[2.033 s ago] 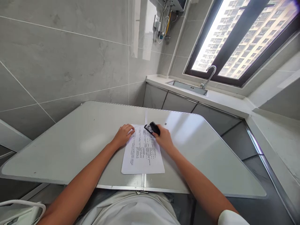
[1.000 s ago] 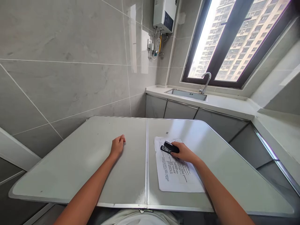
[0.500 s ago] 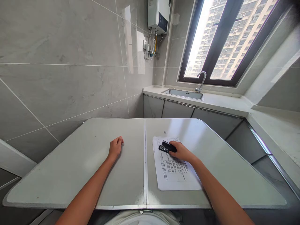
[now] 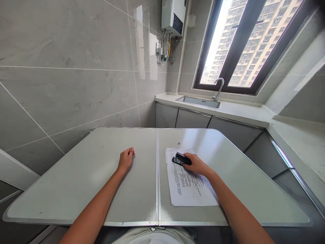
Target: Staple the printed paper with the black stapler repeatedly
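My right hand (image 4: 194, 164) is closed around the back end of a black stapler (image 4: 182, 158). The stapler lies over the upper part of a sheet of printed paper (image 4: 188, 193), its front end pointing left. My right forearm covers the sheet's lower right corner. To the left of the table's middle seam, my left hand (image 4: 126, 159) rests on the tabletop with its fingers curled in, and I see nothing in it. Just beyond the paper's top edge lies a tiny dark grey piece (image 4: 179, 143), too small to make out clearly.
The pale folding table (image 4: 76, 189) has a metal seam (image 4: 157, 176) down its middle. Behind it stand a counter with a sink (image 4: 200, 101) and a tap (image 4: 218, 88) beneath a window. A water heater (image 4: 173, 17) hangs on the tiled wall.
Both hands, the stapler and the paper stay essentially where they were. Only a very slight shift of the camera view shows.
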Demonstrator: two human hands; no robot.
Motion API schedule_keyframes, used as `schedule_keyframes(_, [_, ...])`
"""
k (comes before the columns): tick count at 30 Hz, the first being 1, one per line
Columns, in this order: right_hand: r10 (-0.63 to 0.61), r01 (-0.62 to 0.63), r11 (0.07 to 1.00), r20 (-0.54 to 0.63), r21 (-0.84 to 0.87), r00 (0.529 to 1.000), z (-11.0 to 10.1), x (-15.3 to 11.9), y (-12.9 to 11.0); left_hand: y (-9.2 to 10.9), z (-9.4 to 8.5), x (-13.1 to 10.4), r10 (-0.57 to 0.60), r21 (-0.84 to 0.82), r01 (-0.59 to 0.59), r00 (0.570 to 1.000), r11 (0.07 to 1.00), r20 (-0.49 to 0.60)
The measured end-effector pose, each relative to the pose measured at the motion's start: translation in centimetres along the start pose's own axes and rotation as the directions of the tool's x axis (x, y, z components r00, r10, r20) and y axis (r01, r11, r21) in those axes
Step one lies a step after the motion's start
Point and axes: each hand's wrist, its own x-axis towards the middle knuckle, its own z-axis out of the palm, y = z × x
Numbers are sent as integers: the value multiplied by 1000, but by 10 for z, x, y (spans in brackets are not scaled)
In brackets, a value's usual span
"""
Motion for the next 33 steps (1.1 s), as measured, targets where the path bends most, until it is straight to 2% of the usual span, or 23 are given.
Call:
schedule_keyframes(18, [-18, 18, 1000, 18, 6, 1000, 0, 1, 2, 0, 1, 0, 22, -14, -21, 999, 1000, 29])
schedule_keyframes(23, [-16, 16, 1000, 13, -2, 1000, -1, 1, 1, -4, 1, 0, 58, 10, -59, 998, 998, 36])
schedule_keyframes(26, [-30, 27, 999, 57, 46, 998, -6, -1, 4, -6, 1, 1, 71, 26, -72, 997, 997, 34])
schedule_keyframes(28, [-21, 7, 988, 84, 152, 996, -9, 0, 10, -6, 1, 1, 66, 30, -68, 997, 997, 34])
schedule_keyframes(30, [45, -51, 956, 26, 289, 999, -8, 4, 19, -6, 1, 1, 58, 32, -60, 998, 998, 37])
schedule_keyframes(33, [166, -90, 926, -179, 367, 970, -1, 16, 35, -5, 1, 1, 50, 34, -52, 998, 998, 38])
